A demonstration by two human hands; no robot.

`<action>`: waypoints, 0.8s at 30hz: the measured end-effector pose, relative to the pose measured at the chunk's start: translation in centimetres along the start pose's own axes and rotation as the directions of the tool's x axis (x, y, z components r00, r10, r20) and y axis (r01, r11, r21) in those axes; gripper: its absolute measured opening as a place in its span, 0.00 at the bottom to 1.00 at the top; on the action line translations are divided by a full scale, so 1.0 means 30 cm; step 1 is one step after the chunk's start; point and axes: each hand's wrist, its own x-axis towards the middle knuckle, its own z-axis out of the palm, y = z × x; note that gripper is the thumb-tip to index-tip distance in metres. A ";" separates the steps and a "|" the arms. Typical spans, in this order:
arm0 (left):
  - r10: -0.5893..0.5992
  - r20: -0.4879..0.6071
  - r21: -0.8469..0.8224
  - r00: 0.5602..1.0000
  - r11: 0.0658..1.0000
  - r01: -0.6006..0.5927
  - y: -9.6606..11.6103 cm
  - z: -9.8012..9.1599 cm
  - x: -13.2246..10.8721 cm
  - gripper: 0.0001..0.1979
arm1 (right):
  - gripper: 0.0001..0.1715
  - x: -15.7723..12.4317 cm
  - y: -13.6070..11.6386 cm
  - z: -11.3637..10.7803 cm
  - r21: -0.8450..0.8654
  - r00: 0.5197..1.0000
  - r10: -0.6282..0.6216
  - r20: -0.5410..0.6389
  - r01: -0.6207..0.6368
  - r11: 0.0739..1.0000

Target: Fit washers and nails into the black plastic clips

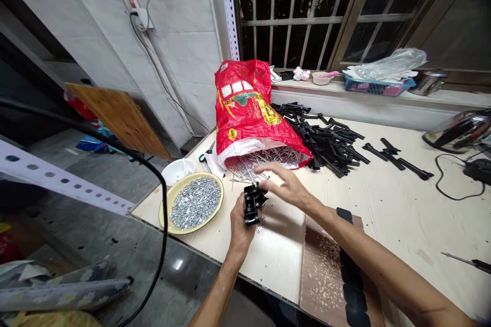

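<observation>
My left hand (241,222) is closed around black plastic parts (252,205), held upright over the table. Just above and to the right of them, my right hand (286,184) has its fingers stretched out and apart, near the top of the parts. Long metal screws (249,166) spill from the mouth of a red bag (245,107) behind both hands. A yellow dish (220,190) full of small metal nuts (195,203) stands left of my left hand. A few loose nuts (261,225) lie beside the held parts.
A pile of black parts (330,143) lies right of the bag, with a few more (399,156) farther right. A white bowl (178,169) sits behind the dish. A kettle (460,130) and screwdriver (466,260) are at the right. A black cable (164,225) hangs at the left.
</observation>
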 end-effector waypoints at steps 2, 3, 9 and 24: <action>-0.055 -0.014 -0.049 0.998 0.997 0.054 0.029 -0.012 -0.019 0.18 | 0.12 0.029 0.057 -0.002 -0.112 0.982 0.174 -0.073 -0.182 0.977; -0.084 -0.022 -0.082 0.996 0.993 0.082 0.042 -0.016 -0.030 0.18 | 0.11 0.046 0.090 0.005 -0.219 0.954 0.291 -0.068 -0.299 0.929; -0.144 -0.024 -0.149 0.989 0.979 0.139 0.054 -0.019 -0.057 0.17 | 0.08 0.129 0.237 0.118 -0.599 0.714 0.700 -0.011 -0.565 0.568; -0.366 0.165 -0.365 0.916 0.840 0.401 0.044 -0.008 0.005 0.15 | 0.24 0.038 0.008 -0.064 0.115 0.952 0.237 -0.193 -0.218 0.969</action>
